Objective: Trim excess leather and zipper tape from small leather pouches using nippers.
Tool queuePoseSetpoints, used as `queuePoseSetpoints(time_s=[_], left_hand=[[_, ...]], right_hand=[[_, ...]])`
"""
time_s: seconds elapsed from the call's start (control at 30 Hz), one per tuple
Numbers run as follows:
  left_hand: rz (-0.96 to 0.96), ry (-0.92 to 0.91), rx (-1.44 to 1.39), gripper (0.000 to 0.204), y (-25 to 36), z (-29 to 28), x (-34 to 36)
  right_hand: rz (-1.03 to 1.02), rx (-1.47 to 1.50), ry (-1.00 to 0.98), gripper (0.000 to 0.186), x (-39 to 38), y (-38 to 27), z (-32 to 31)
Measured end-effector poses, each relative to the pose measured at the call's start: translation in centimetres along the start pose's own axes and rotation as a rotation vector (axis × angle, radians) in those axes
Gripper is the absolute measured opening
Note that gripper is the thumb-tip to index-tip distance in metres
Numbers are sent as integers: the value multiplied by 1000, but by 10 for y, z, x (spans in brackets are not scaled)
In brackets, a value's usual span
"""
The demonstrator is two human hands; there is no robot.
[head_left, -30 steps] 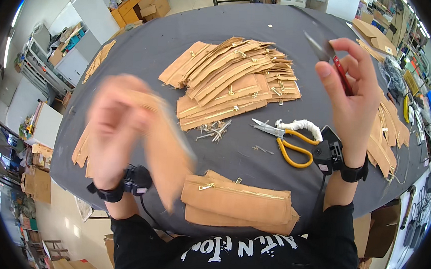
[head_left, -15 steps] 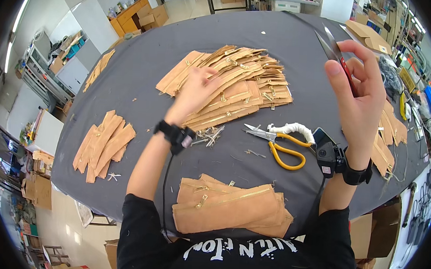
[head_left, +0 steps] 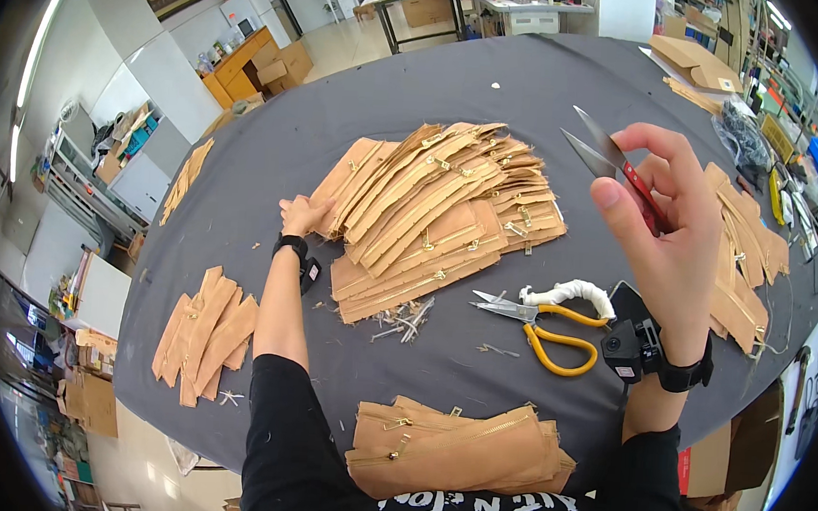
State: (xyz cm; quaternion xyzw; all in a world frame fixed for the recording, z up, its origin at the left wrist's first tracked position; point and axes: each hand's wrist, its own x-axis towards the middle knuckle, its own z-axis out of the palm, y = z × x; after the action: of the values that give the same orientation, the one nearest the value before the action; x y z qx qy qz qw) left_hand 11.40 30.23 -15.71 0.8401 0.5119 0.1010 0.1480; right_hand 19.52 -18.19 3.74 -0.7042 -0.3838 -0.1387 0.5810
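A fanned pile of tan zippered pieces [head_left: 431, 201] with gold zips and pulls covers the middle of the dark cloth-covered table. My left hand [head_left: 306, 216] is at the pile's left edge, thumb side against the pieces, its fingers apart from the thumb and partly foreshortened. Raised over the table's right side, my right hand [head_left: 664, 215] holds red-handled thread snips [head_left: 640, 187], blades parted and pointing up to the left. Below the pile lie yellow-handled scissors [head_left: 554, 335], one handle wrapped in white. A smaller stack of zippered pieces [head_left: 463, 446] rests against the table's near edge.
Tan strips lie at the left [head_left: 206, 332], more tan pieces at the right [head_left: 742, 252], and a cardboard box [head_left: 697, 62] at the far right. Thread scraps [head_left: 405, 321] are scattered below the pile. A dark flat device lies behind my right wrist.
My left hand has moved from over the pile down to its left edge. My right hand keeps the snips, a little lower in view. The whole view has shifted with my head.
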Motion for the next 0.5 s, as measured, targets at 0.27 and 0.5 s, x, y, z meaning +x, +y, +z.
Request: queuePoseSetpoints(time_s=[0.27,0.5], left_hand=[[-7,-238,-138,72,-9,-22,1],[208,-192,-934,34,24,-80,-74]], right_hand=[[-5,-6,-89,26,3,14,20],[12,43,-45,21,3,6,21]])
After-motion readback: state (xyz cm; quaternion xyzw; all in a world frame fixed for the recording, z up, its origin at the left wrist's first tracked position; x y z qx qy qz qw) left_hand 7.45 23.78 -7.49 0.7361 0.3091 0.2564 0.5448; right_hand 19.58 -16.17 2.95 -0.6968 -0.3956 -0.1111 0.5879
